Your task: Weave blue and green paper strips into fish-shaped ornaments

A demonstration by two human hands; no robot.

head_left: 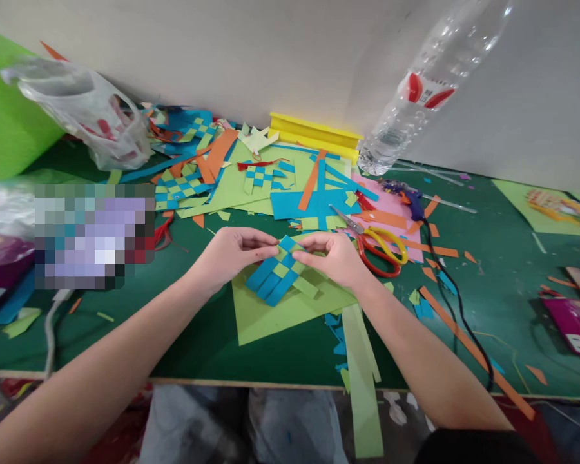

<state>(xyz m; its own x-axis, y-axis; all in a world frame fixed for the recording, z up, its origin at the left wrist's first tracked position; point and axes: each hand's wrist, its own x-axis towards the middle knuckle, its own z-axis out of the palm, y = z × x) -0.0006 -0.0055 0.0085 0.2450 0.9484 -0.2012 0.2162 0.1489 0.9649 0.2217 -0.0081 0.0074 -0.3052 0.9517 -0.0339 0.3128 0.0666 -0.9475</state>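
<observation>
A small woven paper piece (pixel 283 265), blue and light green strips crossing in a checker pattern, is held up between my two hands. My left hand (pixel 234 254) pinches its upper left edge between thumb and fingers. On the upper right edge, my right hand (pixel 329 254) grips it the same way. Loose blue strip ends hang toward the lower left, and a green one sticks out to the lower right. Beneath lies a light green paper sheet (pixel 251 322) on the green table. Scissors (pixel 379 248) with red and yellow handles rest just beyond my right hand.
Several finished-looking woven pieces (pixel 181 188) lie among paper scraps at the back. A plastic bottle (pixel 415 96), a yellow channel-shaped piece (pixel 314 136) and a white plastic bag (pixel 89 116) stand near the wall. A glue gun (pixel 410 200) trails a black cord (pixel 457 303) on the right.
</observation>
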